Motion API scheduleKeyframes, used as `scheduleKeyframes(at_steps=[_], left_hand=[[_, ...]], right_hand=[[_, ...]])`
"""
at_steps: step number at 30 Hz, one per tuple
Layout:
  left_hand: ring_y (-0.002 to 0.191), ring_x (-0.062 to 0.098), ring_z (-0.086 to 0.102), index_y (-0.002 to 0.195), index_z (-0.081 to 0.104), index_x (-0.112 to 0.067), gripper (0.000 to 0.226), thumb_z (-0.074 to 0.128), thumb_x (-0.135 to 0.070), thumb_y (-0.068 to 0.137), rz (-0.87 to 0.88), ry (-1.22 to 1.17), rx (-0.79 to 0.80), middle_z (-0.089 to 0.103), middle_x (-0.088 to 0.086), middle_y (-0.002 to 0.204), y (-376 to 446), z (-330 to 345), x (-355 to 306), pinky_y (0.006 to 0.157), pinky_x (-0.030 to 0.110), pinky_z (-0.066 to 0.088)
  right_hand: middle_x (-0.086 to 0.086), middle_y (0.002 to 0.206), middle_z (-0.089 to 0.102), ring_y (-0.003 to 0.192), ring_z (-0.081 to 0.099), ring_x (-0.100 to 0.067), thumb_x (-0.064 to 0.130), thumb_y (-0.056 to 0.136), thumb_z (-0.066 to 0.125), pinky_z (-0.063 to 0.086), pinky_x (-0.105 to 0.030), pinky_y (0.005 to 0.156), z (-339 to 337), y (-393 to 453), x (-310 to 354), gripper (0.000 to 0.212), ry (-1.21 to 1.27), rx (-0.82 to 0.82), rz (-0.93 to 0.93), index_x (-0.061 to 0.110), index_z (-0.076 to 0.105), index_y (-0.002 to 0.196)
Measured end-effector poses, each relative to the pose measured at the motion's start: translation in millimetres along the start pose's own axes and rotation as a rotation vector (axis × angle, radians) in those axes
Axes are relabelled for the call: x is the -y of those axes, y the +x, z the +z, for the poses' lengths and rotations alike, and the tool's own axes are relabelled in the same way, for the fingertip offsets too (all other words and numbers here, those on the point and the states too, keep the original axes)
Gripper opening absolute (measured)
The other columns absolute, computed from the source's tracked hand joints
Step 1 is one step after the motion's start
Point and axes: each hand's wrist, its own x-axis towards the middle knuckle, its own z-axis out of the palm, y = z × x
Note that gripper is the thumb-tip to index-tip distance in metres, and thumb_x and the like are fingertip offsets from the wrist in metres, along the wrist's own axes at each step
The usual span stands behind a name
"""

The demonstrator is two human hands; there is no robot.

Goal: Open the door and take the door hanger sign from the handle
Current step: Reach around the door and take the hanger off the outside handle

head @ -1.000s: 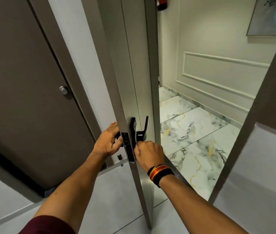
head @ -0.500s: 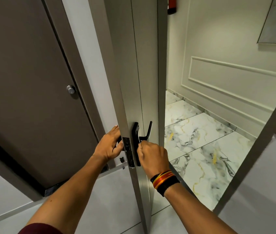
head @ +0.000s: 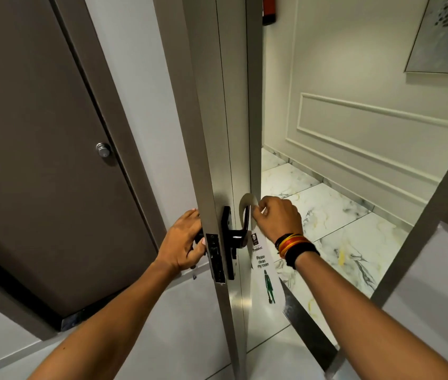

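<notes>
Right hand (head: 277, 219) risen from below handle, fingers now pinching white door hanger sign (head: 262, 259) at its loop. Sign hangs on black outer handle (head: 240, 231). Left hand (head: 183, 244) fingers curled around inner handle behind door (head: 228, 133) edge. Marble floor (head: 335, 215) beyond.

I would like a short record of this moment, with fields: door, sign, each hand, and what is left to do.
door: door open, seen edge-on
sign: door hanger sign white, reads "Please clean my room", its loop around the outer handle
right hand: right hand pinches the top of the loop
left hand: left hand grips the handle on the door's other side
left to do: lift the loop off the handle
</notes>
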Motion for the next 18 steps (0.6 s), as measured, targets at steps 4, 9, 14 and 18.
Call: scheduleKeyframes(at_steps=[4,9,14,18], left_hand=[[0.103,0.017,0.058,0.111,0.060,-0.022,0.033,0.036,-0.036,0.094,0.144,0.021,0.021,0.070,0.008,0.107,15.5,5.7,2.2,0.106,0.017,0.039],[0.089,0.014,0.055,0.100,0.054,-0.024,0.030,0.033,-0.046,0.100,0.300,0.000,0.035,0.065,0.004,0.091,34.0,20.9,3.3,0.094,0.020,0.039],[0.082,0.017,0.059,0.095,0.059,-0.021,0.038,0.041,-0.053,0.101,0.361,-0.097,0.075,0.064,0.001,0.087,53.6,48.4,7.2,0.081,0.026,0.048],[0.074,0.022,0.062,0.074,0.064,-0.013,0.064,0.042,-0.069,0.096,0.356,-0.167,0.123,0.063,0.001,0.076,76.6,75.0,6.6,0.081,0.032,0.051]], right_hand=[[-0.014,0.085,0.073,0.086,0.067,-0.040,0.032,0.094,0.058,0.054,-0.035,0.068,-4.9,29.5,-28.9,0.026,-0.027,0.020,0.032,0.011,0.073,0.088],[-0.011,0.088,0.074,0.087,0.067,-0.038,0.032,0.091,0.064,0.048,-0.032,0.067,-34.4,53.0,-50.6,0.025,-0.038,-0.067,0.089,0.012,0.076,0.083],[-0.005,0.104,0.063,0.086,0.064,-0.035,0.030,0.079,0.067,0.042,-0.031,0.066,-82.7,63.5,-55.1,0.019,-0.083,-0.240,0.083,0.013,0.070,0.071],[0.003,0.138,0.060,0.118,0.056,-0.028,0.026,0.076,0.063,0.046,-0.032,0.076,-122.2,63.0,-53.9,0.021,-0.111,-0.346,0.016,0.009,0.061,0.063]])
